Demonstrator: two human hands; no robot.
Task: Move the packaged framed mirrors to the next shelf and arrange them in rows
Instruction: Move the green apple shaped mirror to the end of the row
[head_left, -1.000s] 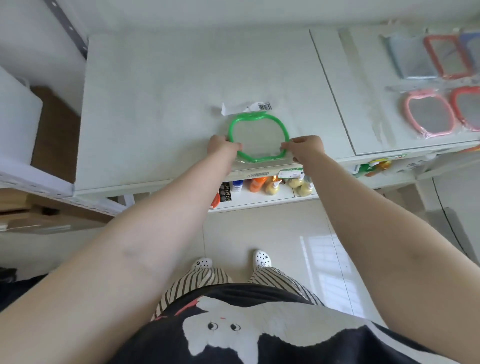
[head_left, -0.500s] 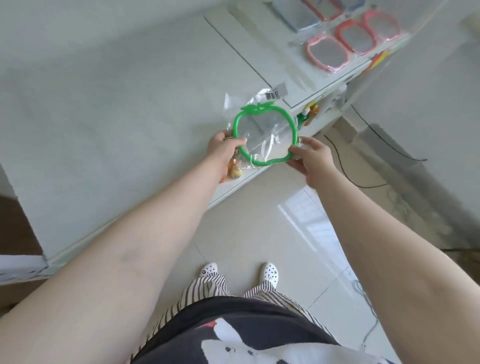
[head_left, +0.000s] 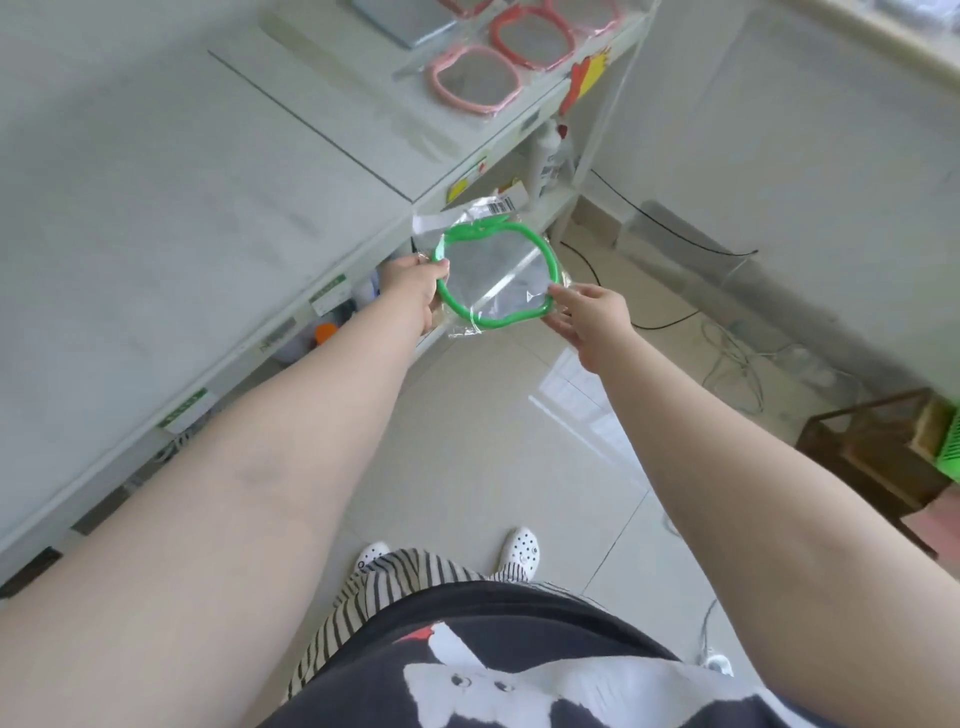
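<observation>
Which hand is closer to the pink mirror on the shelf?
Left. The left hand grips the green mirror below the pink mirror, close by the shelf. The right hand holds its other side, farther out over the floor.

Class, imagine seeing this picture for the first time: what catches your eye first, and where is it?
A green apple-shaped mirror in clear wrap, held mid-air by both hands: left hand grips one side, right hand pinches the other. Beyond, pink and red mirrors lie on the white shelf.
</observation>
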